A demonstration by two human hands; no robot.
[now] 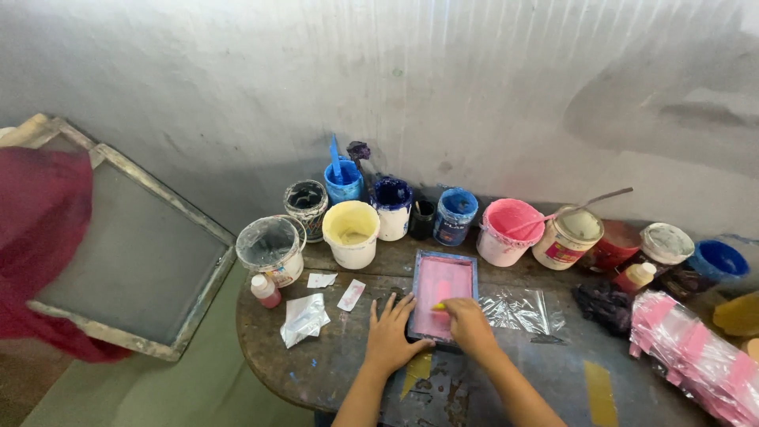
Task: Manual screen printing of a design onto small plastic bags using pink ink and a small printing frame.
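The small screen frame (443, 294) lies flat on the tabletop (316, 364), straight ahead of the person, its long axis running away from the body toward the wall. Its mesh is coated pink inside a blue-stained border. The right hand (466, 324) is on it, at the near right part of the mesh, fingers curled around a small yellow tool (437, 307) whose tip pokes out to the left; how firm the grip is I cannot tell. The left hand (389, 336) lies flat and open, fingers spread, empty, pressed to the tabletop with its fingertips touching the frame's near left corner.

Beyond the frame's far end stand the paint tubs, close behind it: a cream tub (351, 232), a pink tub (510, 231), a blue tub (455, 215). A sheet of clear plastic (522, 310) lies just right of the frame. Crumpled white scraps (304, 318) lie to the left, apart from it. A large screen (134, 253) leans well off to the left.
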